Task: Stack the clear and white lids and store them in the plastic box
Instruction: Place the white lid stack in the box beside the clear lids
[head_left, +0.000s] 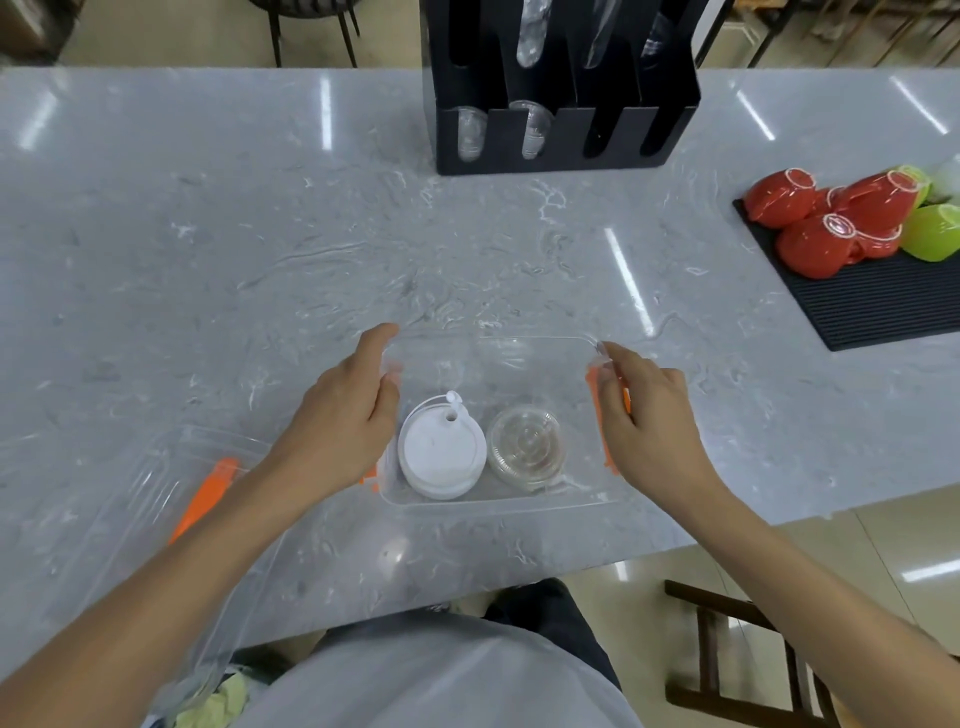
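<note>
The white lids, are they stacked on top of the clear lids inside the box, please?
No, the white lids and the clear lids sit side by side as two separate stacks in the plastic box.

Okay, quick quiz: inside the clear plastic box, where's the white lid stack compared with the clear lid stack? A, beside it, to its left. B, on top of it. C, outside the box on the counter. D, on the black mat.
A: the white lid stack sits beside the clear lid stack, on its left, both inside the plastic box.

White lids (441, 457) beside clear lids (525, 453) (box (493, 345) clear, orange latches (597, 410)), grey-veined marble counter (260, 234).
</note>
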